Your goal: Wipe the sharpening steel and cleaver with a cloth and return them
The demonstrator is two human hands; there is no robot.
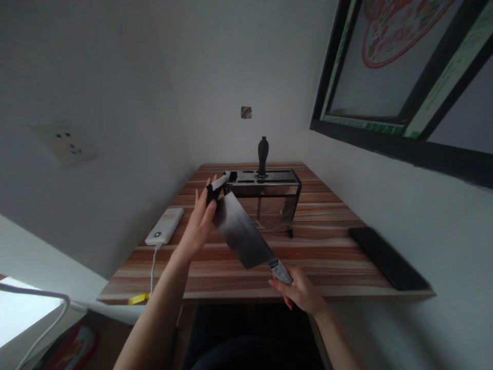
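My right hand (299, 293) is closed round the handle of a broad cleaver (241, 234), near the table's front edge. The blade slants up and to the left over the wooden table (331, 216). My left hand (198, 226) is at the blade's far end, its fingers pinching a small black-and-silver object (217, 185) that I cannot name. Just behind stands a knife holder (269, 198) with slots on top and see-through walls. One black handle (262, 154) sticks upright out of it.
A white power bank (165, 226) with a white cable (153, 267) lies at the table's left edge, beside the wall. A flat black slab (387, 257) lies at the right edge. A wall socket (65, 144) is on the left; a dark-framed window (404, 128) is on the right.
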